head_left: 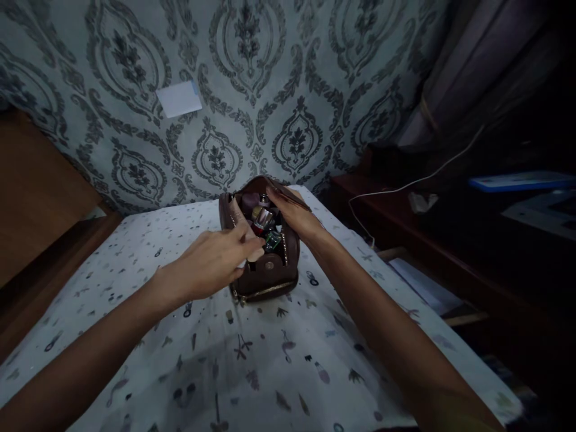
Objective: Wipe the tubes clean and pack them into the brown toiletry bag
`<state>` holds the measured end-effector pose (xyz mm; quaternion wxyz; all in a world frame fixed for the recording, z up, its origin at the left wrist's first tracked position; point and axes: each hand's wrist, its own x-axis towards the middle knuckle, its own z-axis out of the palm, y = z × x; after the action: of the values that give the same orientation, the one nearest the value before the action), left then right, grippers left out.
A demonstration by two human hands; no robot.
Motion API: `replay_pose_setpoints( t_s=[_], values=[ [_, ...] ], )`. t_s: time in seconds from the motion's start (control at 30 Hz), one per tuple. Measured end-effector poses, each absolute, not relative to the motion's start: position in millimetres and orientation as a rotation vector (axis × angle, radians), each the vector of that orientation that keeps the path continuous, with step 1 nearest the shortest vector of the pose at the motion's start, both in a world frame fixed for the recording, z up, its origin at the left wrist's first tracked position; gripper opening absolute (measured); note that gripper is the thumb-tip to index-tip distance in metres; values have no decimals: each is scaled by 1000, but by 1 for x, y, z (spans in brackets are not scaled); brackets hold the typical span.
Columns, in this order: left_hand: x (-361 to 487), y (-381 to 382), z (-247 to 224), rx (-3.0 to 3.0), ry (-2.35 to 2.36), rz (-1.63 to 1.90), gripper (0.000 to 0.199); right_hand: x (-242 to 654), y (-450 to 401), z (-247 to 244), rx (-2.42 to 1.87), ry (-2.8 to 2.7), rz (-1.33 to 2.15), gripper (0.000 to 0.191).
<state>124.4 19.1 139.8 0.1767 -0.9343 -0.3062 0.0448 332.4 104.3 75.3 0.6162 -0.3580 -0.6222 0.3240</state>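
Note:
A dark brown zipped bag (265,281) lies open on the bed-like surface, with gold-coloured zip teeth along its rim. Inside are several small bottles, among them one with a shiny silver cap (263,219) and one with a green edge (272,241). My left hand (216,258) reaches over the bag's left side, fingers closed together by a pale beige strip (238,217). Whether they grip the strip or something else is hidden. My right hand (294,213) holds the bag's raised brown flap (288,193) back at the far right side.
The patterned white sheet (252,360) spreads around the bag. Behind it stands a wallpapered wall (252,78) with a white card (180,99) on it. A wooden panel (40,192) rises at left. On the right are a thin white cable (405,188) and a blue-edged object (522,181).

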Motion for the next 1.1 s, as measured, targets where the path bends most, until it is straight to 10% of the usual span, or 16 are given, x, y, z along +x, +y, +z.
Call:
replay_pose_setpoints(
  t_s=[1.1],
  values=[
    [110, 30, 131, -2397, -415, 34, 49, 335, 99, 82, -925, -1498, 636, 50]
  ],
)
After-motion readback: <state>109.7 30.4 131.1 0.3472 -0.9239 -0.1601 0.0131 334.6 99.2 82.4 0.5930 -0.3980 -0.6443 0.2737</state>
